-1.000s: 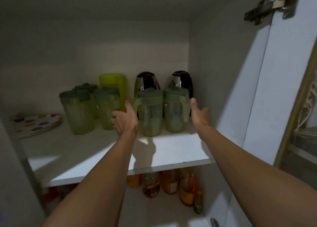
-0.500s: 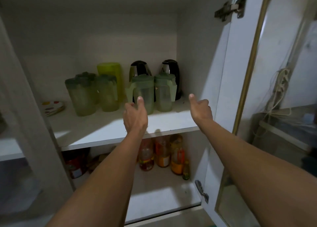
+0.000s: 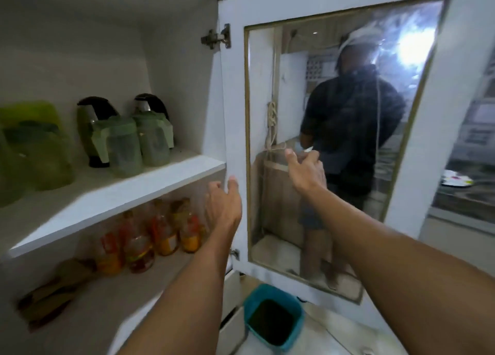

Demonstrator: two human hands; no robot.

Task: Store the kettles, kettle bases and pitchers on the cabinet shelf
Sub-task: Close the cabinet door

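Two steel-and-black kettles (image 3: 92,121) stand at the back of the white cabinet shelf (image 3: 128,193). Two pale green pitchers (image 3: 126,145) stand in front of them, and more green pitchers (image 3: 40,156) are blurred at the left. My left hand (image 3: 223,204) is off the shelf, fingers apart, by the hinge edge of the open cabinet door (image 3: 233,113). My right hand (image 3: 306,172) is spread open in front of the door's glass pane. Neither hand holds anything.
Several bottles of orange and red liquid (image 3: 150,236) stand on the lower shelf, with dark flat items (image 3: 51,293) at the left. A teal bin (image 3: 273,317) sits on the floor below the door. The glass reflects a person in dark clothes.
Both hands have pulled back from the pitchers on the shelf and moved right toward the open door. My view has swung right and down.
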